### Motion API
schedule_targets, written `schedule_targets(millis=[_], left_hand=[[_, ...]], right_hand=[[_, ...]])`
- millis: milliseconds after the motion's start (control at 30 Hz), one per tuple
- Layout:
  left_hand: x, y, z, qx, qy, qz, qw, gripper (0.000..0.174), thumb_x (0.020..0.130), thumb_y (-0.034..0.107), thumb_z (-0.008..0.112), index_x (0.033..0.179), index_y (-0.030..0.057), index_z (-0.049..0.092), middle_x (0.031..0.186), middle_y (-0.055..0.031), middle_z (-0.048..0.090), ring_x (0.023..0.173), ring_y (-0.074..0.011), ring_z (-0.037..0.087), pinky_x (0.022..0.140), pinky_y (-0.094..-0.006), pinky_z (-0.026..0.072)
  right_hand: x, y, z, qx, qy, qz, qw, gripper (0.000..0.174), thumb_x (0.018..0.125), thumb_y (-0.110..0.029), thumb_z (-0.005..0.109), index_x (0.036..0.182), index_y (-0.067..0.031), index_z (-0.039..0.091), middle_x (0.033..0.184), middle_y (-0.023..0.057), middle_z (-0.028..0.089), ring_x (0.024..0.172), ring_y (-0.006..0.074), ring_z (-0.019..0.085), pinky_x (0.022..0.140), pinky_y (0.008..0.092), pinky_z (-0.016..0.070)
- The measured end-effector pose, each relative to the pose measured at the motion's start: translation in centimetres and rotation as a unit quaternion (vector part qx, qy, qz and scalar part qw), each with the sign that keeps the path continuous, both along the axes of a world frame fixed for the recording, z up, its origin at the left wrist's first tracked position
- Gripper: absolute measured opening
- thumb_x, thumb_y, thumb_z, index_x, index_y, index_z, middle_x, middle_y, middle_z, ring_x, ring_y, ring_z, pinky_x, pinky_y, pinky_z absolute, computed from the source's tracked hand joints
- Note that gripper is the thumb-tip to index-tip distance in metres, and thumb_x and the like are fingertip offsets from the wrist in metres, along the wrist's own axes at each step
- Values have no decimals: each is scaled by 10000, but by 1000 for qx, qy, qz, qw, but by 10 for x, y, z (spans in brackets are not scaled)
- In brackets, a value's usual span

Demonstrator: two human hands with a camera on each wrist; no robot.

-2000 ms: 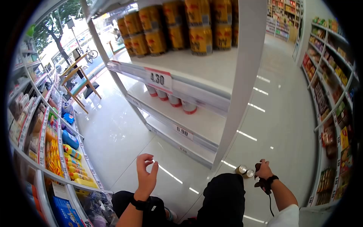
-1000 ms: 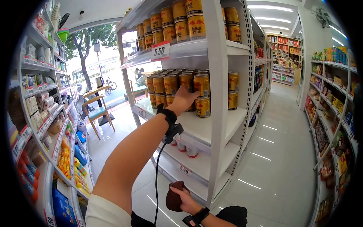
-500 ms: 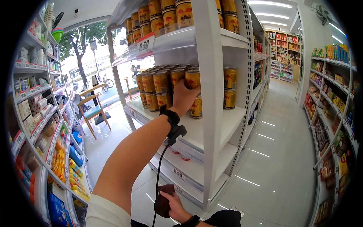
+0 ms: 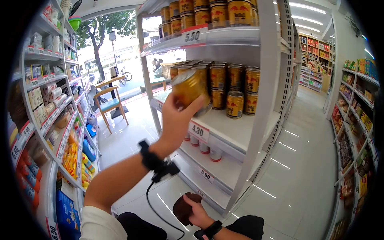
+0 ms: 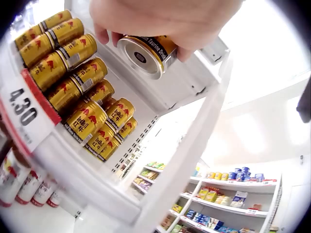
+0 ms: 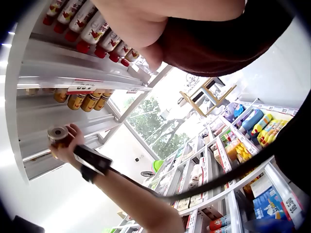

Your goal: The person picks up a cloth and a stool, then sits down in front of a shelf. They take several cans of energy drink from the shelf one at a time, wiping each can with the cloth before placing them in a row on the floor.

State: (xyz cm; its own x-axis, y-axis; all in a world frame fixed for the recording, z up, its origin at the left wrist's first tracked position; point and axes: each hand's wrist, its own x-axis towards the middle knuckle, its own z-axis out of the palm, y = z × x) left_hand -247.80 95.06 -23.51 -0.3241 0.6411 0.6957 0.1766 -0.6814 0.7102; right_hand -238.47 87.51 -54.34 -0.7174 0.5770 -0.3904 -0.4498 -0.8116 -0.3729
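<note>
My left hand [image 4: 178,120] grips a gold Red Bull can [image 4: 188,86], held tilted in front of the middle shelf [image 4: 224,124]. In the left wrist view the can's silver end [image 5: 141,57] shows below the fingers. A single can [image 4: 235,105] stands at the front of that shelf, with stacked gold cans [image 4: 218,78] behind it. Lower down, my right hand [image 4: 198,212] holds a dark brown piece of cloth [image 4: 185,210], its thumb lying over it. The right wrist view shows this brown cloth [image 6: 209,46] close up, partly covered by the hand.
More gold cans [image 4: 218,16] fill the shelf above, tagged 5.50. White-and-red cans [image 4: 216,154] stand on the shelf below. A white upright post [image 4: 256,100] edges the rack at right. Household goods [image 4: 68,160] line shelves at left; a chair [image 4: 110,105] stands behind. A cable [image 4: 154,208] hangs from my left wrist.
Two seconds ago the view was lower, with two cans on the floor. My left hand then reached the stacked cans, gripped the front upper one, and drew it out leftward. The right hand kept the cloth.
</note>
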Motion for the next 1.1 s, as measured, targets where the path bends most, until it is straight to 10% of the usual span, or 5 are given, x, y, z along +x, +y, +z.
schedule_targets(millis=[400, 500, 600, 1000, 1100], left_hand=[[-65, -150, -280, -241, -412, -152, 866, 371, 983, 288, 583, 1254, 60, 473, 1104, -51, 608, 983, -168, 626, 875, -348, 527], [-54, -150, -311, -324, -187, -57, 926, 383, 1008, 315, 552, 1245, 27, 463, 1080, -55, 598, 946, -123, 591, 847, -300, 498], [-43, -154, -329, -316, -156, -6, 936, 360, 1020, 324, 533, 1195, 11, 495, 1023, -51, 600, 906, -105, 565, 818, -278, 478], [-65, -153, -357, -296, -257, 2, 920, 451, 1056, 415, 378, 1034, -2, 551, 871, -110, 602, 803, -163, 553, 739, -323, 460], [-59, -161, -331, -307, -150, 75, 937, 440, 1060, 393, 354, 1047, -5, 540, 848, -161, 599, 764, -226, 562, 733, -351, 468]], right_hand=[[-12, 2, 17, 121, 80, -62, 988, 480, 1017, -442, 472, 1333, -80, 494, 1341, 72, 568, 1273, 247, 501, 1099, 414, 354], [-21, -6, 11, 247, 15, -43, 968, 472, 1041, -400, 437, 1371, -62, 463, 1362, 74, 534, 1283, 216, 482, 1110, 383, 327], [-20, -21, 10, 440, -205, -15, 874, 502, 1025, -306, 479, 1420, -8, 398, 1380, 120, 470, 1289, 212, 448, 1098, 364, 327], [-21, -55, -26, 817, -253, 40, 517, 688, 872, -257, 682, 1429, 22, 390, 1513, 243, 274, 1408, 389, 264, 1171, 456, 192], [-19, -55, -36, 681, -215, 78, 696, 679, 877, -264, 670, 1434, 10, 395, 1515, 247, 273, 1415, 381, 255, 1176, 455, 177]])
